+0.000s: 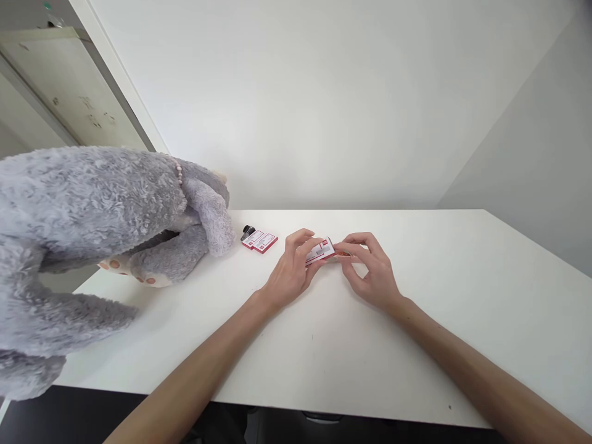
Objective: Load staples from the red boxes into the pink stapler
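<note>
Over the middle of the white table point(296, 357), my left hand point(287, 276) holds a small flat white-and-red box point(322, 249) between thumb and fingers. The box is tilted, and its printed face shows. My right hand point(375, 274) is closed at the box's right end, with thumb and fingers around a thin piece with a reddish-orange pattern point(343, 253). Fingers cover most of that piece, and I cannot tell whether it is still joined to the box.
Farther left lie two similar white-and-red boxes point(265, 242) beside a small black object point(248, 232). A large grey plush toy point(102, 191) takes up the table's left side, its paw near those boxes. A white wall point(296, 111) stands behind the table.
</note>
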`<state>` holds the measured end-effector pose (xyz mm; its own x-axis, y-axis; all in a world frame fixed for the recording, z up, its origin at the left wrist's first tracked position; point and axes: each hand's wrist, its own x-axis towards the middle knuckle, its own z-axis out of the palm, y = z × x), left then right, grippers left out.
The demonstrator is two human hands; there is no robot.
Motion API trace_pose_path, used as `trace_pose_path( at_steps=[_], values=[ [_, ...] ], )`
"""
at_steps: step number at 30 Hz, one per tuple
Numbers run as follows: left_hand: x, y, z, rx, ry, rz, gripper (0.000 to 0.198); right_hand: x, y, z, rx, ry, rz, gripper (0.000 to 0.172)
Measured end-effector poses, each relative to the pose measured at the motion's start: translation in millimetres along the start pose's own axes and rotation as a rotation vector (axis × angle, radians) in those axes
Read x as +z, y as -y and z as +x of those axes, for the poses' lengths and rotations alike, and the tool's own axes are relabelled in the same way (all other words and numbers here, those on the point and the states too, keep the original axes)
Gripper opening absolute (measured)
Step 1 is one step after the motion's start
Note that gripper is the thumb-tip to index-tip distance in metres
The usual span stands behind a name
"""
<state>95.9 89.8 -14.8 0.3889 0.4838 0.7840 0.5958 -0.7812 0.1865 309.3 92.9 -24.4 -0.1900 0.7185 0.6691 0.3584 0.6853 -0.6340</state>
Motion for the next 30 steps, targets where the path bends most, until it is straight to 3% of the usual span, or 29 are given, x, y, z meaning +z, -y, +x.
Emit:
trace_pose_path(
  at_steps=[13, 21, 30],
  values=[
    [-0.5, -2.3, 0.7, 0.012, 0.006, -0.077, 0.053, -3.2, 5.8, 1.9, 0.054, 0.113, 0.012, 0.023],
    [2.2, -1.8, 0.7, 0.047, -0.019, -0.062, 0.057, -1.1, 10.2, 4.2, 0.1, 0.061, 0.133, 0.018],
    [0.3, -3.4, 0.5, -0.05, 0.03, -0.004, 0.049, -1.9, 6.4, 5.5, 0.262, -0.008, 0.202, 0.024]
  ],
)
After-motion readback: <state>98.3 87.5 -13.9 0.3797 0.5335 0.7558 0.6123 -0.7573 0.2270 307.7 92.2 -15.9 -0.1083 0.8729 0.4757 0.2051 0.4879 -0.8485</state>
